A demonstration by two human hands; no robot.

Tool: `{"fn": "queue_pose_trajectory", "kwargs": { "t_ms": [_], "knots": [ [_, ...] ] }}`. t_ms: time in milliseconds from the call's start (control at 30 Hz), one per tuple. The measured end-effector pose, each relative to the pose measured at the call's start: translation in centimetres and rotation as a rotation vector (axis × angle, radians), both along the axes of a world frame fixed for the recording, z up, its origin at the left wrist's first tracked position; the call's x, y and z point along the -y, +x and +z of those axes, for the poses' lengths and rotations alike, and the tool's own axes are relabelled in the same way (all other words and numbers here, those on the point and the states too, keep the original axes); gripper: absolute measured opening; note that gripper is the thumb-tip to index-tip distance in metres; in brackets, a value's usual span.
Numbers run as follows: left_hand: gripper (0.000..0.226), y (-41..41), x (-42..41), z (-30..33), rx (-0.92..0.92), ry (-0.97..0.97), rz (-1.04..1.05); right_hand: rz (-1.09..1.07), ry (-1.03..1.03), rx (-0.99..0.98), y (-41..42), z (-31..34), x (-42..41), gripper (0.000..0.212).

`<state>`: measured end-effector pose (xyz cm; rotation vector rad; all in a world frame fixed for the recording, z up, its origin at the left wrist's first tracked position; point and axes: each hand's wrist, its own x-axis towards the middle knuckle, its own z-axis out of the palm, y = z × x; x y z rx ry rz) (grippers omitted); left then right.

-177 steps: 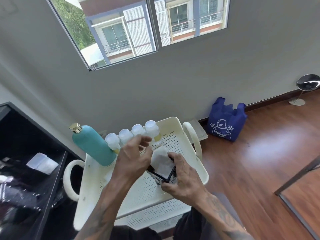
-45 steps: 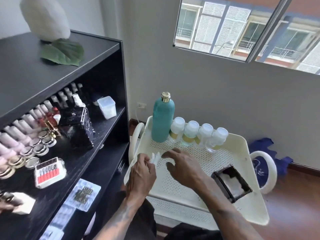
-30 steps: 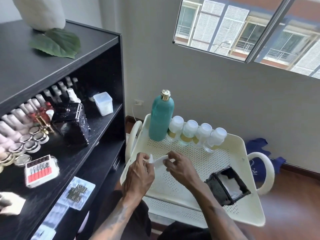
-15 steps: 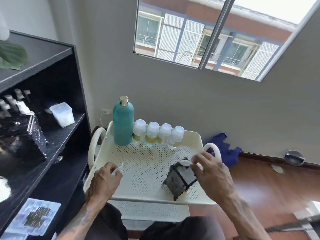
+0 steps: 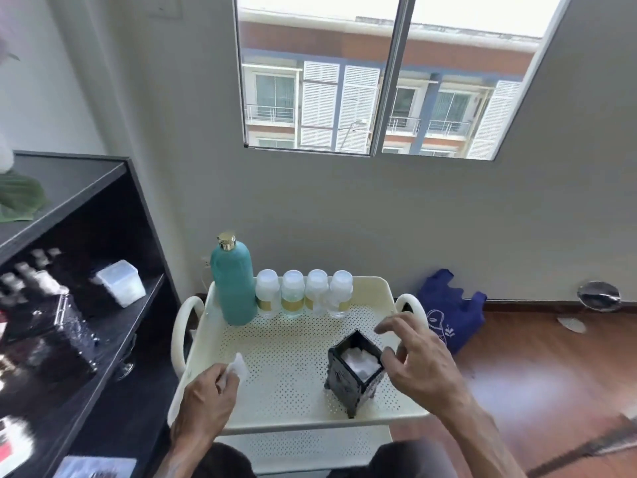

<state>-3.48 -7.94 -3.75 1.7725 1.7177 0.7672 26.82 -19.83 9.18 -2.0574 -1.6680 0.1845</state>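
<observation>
A small black square box [image 5: 351, 374] with white pads inside stands upright on the cream perforated cart tray [image 5: 289, 343], right of centre. My right hand [image 5: 417, 363] hovers just right of the box with fingers spread and relaxed, holding nothing; its thumb is near the box's right edge. My left hand [image 5: 206, 398] rests at the tray's front left rim and pinches a small white pad [image 5: 238, 364] between thumb and fingers.
A teal bottle [image 5: 231, 281] and several white-capped small bottles [image 5: 303, 293] line the tray's back. A black shelf unit [image 5: 86, 305] with cosmetics stands at the left. A blue bag [image 5: 448, 312] lies on the wooden floor at the right.
My right hand set the black box upright on the tray and let go of it. The left hand kept the white pad at the tray's left front. The view shifted right.
</observation>
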Motion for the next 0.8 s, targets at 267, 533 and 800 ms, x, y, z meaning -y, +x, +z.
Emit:
{"fn": "queue_pose_trajectory", "kwargs": {
  "t_ms": [267,533,800],
  "knots": [
    [0.015,6.3,1.9,7.6,0.274,0.170,-0.228,-0.049,-0.191,-0.354,-2.4,-6.6,1.5,0.094],
    [0.013,13.4,1.9,10.3,0.161,0.488,-0.671,-0.053,-0.183,-0.297,-2.2,-7.0,0.9,0.077],
    [0.026,12.6,0.0,8.2,-0.339,0.375,-1.008,-0.039,-0.145,-0.302,-1.3,-7.5,1.0,0.071]
  ]
}}
